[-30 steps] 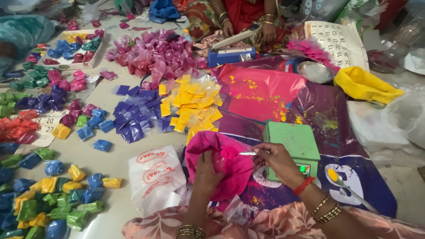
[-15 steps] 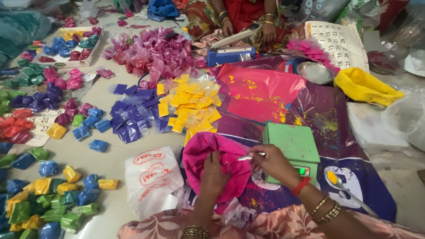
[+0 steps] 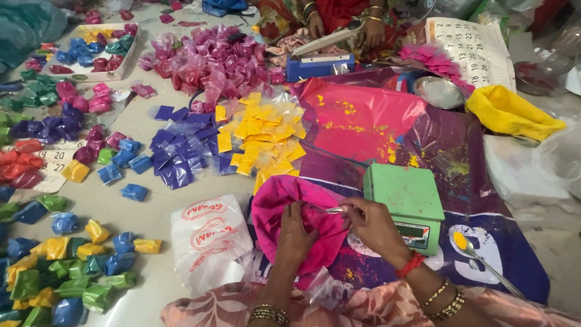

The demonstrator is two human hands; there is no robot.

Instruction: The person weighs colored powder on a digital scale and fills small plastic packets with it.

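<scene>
A big pink bag of powder (image 3: pixel 284 206) lies open in front of me on the floor. My left hand (image 3: pixel 298 233) grips its rim and holds the mouth apart. Between the fingers of my right hand (image 3: pixel 372 223) is a small metal spoon (image 3: pixel 332 210), its tip pointing into the bag's mouth. A green weighing scale (image 3: pixel 407 197) stands just right of my right hand. A second spoon with yellow powder (image 3: pixel 475 254) lies to the right of the scale on the purple sheet (image 3: pixel 472 163).
Piles of small filled packets lie around: yellow (image 3: pixel 260 136), dark blue (image 3: pixel 175 151), pink (image 3: pixel 212 63), mixed colours at left (image 3: pixel 54 266). A white printed plastic bag (image 3: pixel 209 236) lies left of the pink bag. Another person's hands (image 3: pixel 369 30) rest on a blue sealing machine (image 3: pixel 321 60) at the back.
My right hand has brought the spoon left, to the bag's mouth. My left hand has moved up onto the rim. The camera has tilted slightly.
</scene>
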